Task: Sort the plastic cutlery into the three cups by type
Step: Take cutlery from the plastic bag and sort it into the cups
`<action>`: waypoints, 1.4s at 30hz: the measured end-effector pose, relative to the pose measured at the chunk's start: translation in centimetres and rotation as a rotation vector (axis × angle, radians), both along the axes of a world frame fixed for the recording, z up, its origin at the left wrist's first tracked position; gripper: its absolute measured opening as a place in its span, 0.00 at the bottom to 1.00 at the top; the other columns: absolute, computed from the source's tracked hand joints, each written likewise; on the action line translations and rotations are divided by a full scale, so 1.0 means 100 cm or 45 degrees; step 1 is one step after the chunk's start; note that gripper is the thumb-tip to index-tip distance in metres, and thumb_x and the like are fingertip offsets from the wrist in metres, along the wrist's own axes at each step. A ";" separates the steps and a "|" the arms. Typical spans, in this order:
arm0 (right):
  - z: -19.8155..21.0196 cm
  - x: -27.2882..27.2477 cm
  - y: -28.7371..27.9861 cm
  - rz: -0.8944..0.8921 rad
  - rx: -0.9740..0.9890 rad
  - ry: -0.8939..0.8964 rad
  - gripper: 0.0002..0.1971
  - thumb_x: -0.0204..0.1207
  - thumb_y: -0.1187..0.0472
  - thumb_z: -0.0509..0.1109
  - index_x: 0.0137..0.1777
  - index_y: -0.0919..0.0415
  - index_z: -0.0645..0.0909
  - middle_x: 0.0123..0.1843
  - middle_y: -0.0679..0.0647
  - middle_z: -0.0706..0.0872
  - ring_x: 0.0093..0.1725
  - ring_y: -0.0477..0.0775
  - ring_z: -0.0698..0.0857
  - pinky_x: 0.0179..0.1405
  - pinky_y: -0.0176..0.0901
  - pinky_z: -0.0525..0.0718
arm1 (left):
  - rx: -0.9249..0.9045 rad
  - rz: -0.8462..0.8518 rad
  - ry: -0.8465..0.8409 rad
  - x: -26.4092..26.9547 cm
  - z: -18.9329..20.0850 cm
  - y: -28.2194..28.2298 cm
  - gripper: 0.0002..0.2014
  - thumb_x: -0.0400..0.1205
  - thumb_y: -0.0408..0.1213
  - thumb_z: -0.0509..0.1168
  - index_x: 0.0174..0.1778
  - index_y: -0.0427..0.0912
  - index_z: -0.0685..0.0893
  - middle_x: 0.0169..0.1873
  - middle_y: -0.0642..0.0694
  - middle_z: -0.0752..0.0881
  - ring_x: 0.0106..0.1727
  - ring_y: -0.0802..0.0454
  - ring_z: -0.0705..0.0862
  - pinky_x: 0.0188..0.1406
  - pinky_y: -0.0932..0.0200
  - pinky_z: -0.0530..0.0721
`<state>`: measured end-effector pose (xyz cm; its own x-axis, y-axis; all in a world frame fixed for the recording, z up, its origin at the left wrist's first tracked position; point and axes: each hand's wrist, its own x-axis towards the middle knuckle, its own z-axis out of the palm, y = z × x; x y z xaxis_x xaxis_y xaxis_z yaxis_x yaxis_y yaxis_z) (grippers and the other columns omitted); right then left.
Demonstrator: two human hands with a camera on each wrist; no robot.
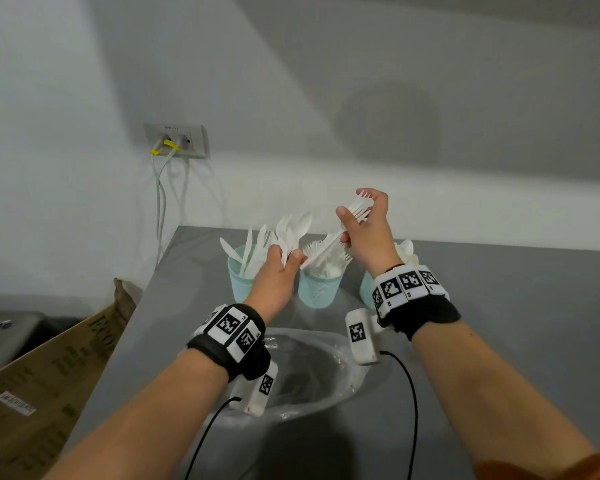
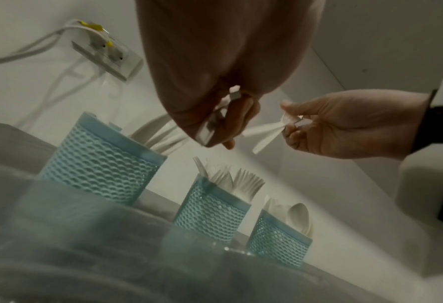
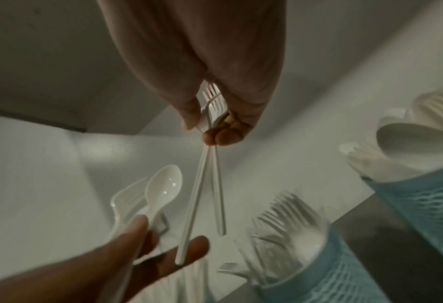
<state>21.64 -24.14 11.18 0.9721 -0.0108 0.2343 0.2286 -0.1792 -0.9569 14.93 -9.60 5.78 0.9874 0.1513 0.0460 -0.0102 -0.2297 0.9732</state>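
Three pale blue mesh cups stand in a row on the grey table (image 1: 499, 306). The left cup (image 1: 240, 284) holds knives, the middle cup (image 1: 320, 291) forks, and the right cup (image 1: 365, 289), half hidden behind my right wrist, spoons. Above the left and middle cups my left hand (image 1: 286, 259) grips a bunch of white cutlery (image 1: 293, 230), spoons and forks, by the handles. My right hand (image 1: 355, 216) pinches two forks (image 3: 210, 184) at the tine end. Their handles slant down toward my left hand (image 3: 150, 244), and one handle tip touches a left finger.
A crumpled clear plastic bag (image 1: 312, 368) lies on the table under my wrists. A cardboard box (image 1: 49, 375) stands off the table's left edge. A wall socket (image 1: 175, 140) with white cables hangs behind. Bare table stretches to the right of the cups.
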 end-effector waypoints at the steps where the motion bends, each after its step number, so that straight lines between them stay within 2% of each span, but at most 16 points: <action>1: -0.004 0.002 -0.001 -0.034 -0.040 -0.014 0.19 0.78 0.60 0.69 0.60 0.42 0.63 0.51 0.59 0.79 0.37 0.57 0.80 0.37 0.47 0.83 | 0.011 0.016 -0.001 0.000 -0.001 -0.001 0.14 0.87 0.49 0.53 0.58 0.42 0.74 0.36 0.46 0.80 0.48 0.24 0.80 0.54 0.32 0.80; 2: -0.008 0.003 -0.002 -0.065 -0.091 -0.028 0.20 0.77 0.59 0.69 0.57 0.37 0.63 0.55 0.61 0.79 0.43 0.62 0.82 0.44 0.52 0.85 | 0.021 0.034 -0.008 0.001 -0.002 -0.001 0.13 0.87 0.49 0.53 0.55 0.45 0.75 0.35 0.49 0.79 0.42 0.28 0.79 0.55 0.32 0.79; 4: -0.012 0.002 -0.002 -0.119 -0.177 -0.077 0.21 0.77 0.60 0.69 0.57 0.35 0.64 0.61 0.61 0.79 0.55 0.66 0.82 0.57 0.59 0.83 | 0.023 0.062 -0.025 0.003 -0.005 0.000 0.08 0.87 0.48 0.53 0.48 0.52 0.74 0.42 0.48 0.84 0.32 0.48 0.75 0.55 0.34 0.79; 5: -0.014 0.001 -0.002 -0.127 -0.206 -0.118 0.21 0.78 0.61 0.69 0.61 0.39 0.65 0.63 0.59 0.78 0.57 0.62 0.81 0.60 0.51 0.80 | 0.011 0.062 -0.028 0.003 -0.005 0.001 0.07 0.87 0.48 0.53 0.46 0.54 0.73 0.48 0.47 0.86 0.31 0.55 0.73 0.52 0.36 0.79; 7: -0.020 -0.004 0.000 -0.120 -0.310 -0.221 0.19 0.79 0.64 0.67 0.67 0.53 0.68 0.65 0.56 0.75 0.57 0.48 0.75 0.56 0.23 0.69 | -0.003 0.050 -0.038 0.004 -0.007 0.001 0.06 0.87 0.48 0.53 0.49 0.51 0.72 0.51 0.48 0.87 0.29 0.59 0.72 0.43 0.45 0.76; 9: -0.029 -0.009 0.003 -0.080 -0.420 -0.263 0.18 0.79 0.66 0.67 0.67 0.57 0.70 0.64 0.56 0.75 0.56 0.44 0.72 0.51 0.16 0.66 | -0.012 0.033 -0.043 0.004 -0.008 0.001 0.07 0.87 0.47 0.53 0.51 0.49 0.71 0.46 0.48 0.86 0.28 0.59 0.72 0.35 0.53 0.72; 14: -0.057 -0.005 0.007 -0.015 -0.721 -0.086 0.15 0.80 0.58 0.66 0.66 0.55 0.74 0.62 0.57 0.75 0.57 0.57 0.79 0.58 0.45 0.75 | 0.014 0.030 -0.043 0.005 -0.013 0.005 0.09 0.87 0.49 0.54 0.44 0.50 0.68 0.32 0.52 0.71 0.29 0.57 0.69 0.30 0.59 0.69; 18: -0.068 -0.005 0.000 -0.039 -0.974 -0.162 0.13 0.83 0.53 0.62 0.59 0.56 0.85 0.63 0.56 0.72 0.61 0.56 0.76 0.58 0.43 0.75 | 0.048 0.068 -0.054 0.006 -0.010 0.007 0.10 0.86 0.50 0.54 0.49 0.46 0.70 0.32 0.53 0.70 0.32 0.54 0.70 0.35 0.56 0.70; 21: -0.066 -0.008 -0.003 -0.043 -1.179 -0.199 0.18 0.85 0.50 0.56 0.60 0.53 0.86 0.62 0.58 0.74 0.63 0.60 0.72 0.62 0.48 0.72 | 0.160 0.083 -0.089 0.004 -0.005 0.004 0.12 0.87 0.47 0.54 0.54 0.40 0.70 0.35 0.53 0.72 0.37 0.56 0.73 0.44 0.57 0.70; 25: -0.044 -0.017 0.008 -0.017 -0.799 -0.269 0.23 0.84 0.43 0.52 0.54 0.57 0.85 0.53 0.55 0.81 0.57 0.55 0.77 0.61 0.47 0.74 | 0.254 0.071 -0.099 0.001 -0.003 -0.002 0.09 0.87 0.44 0.54 0.55 0.42 0.67 0.44 0.50 0.78 0.46 0.51 0.77 0.47 0.57 0.71; 28: -0.027 -0.030 0.021 0.125 -0.306 -0.136 0.12 0.80 0.46 0.65 0.50 0.54 0.78 0.45 0.47 0.84 0.43 0.46 0.81 0.46 0.34 0.78 | 0.318 0.055 -0.127 -0.001 -0.004 -0.008 0.08 0.87 0.41 0.56 0.56 0.42 0.67 0.42 0.52 0.77 0.46 0.50 0.77 0.46 0.56 0.72; 30: -0.023 -0.035 0.026 0.135 -0.144 -0.089 0.12 0.76 0.53 0.72 0.53 0.55 0.75 0.39 0.45 0.82 0.33 0.41 0.79 0.37 0.28 0.77 | 0.358 0.041 -0.128 -0.002 -0.004 -0.011 0.08 0.86 0.38 0.57 0.55 0.40 0.66 0.40 0.54 0.75 0.47 0.47 0.78 0.45 0.55 0.73; 32: -0.022 -0.035 0.028 0.137 -0.067 -0.078 0.15 0.74 0.62 0.74 0.55 0.55 0.71 0.36 0.46 0.81 0.29 0.39 0.79 0.37 0.30 0.79 | 0.345 0.003 -0.106 -0.001 -0.005 -0.013 0.13 0.85 0.39 0.60 0.60 0.37 0.67 0.47 0.48 0.78 0.55 0.43 0.79 0.52 0.51 0.77; 35: -0.016 -0.034 0.025 0.111 -0.039 -0.104 0.18 0.74 0.66 0.73 0.58 0.52 0.70 0.37 0.48 0.81 0.37 0.51 0.83 0.46 0.44 0.85 | 0.281 -0.025 0.006 -0.001 -0.004 -0.012 0.23 0.81 0.45 0.66 0.63 0.37 0.65 0.53 0.41 0.77 0.60 0.41 0.79 0.55 0.51 0.77; 39: -0.004 -0.026 0.010 -0.005 -0.060 -0.252 0.21 0.77 0.66 0.70 0.67 0.48 0.72 0.41 0.46 0.78 0.40 0.58 0.84 0.47 0.42 0.85 | 0.223 -0.026 0.049 -0.002 -0.008 -0.005 0.28 0.76 0.52 0.71 0.61 0.42 0.65 0.54 0.47 0.76 0.60 0.46 0.78 0.61 0.51 0.77; 42: -0.005 -0.016 -0.005 -0.107 -0.083 -0.287 0.17 0.77 0.68 0.68 0.63 0.50 0.77 0.40 0.44 0.76 0.39 0.58 0.84 0.47 0.45 0.85 | 0.163 0.013 0.051 -0.003 -0.009 -0.001 0.28 0.78 0.54 0.67 0.65 0.41 0.67 0.57 0.48 0.76 0.60 0.49 0.76 0.64 0.50 0.75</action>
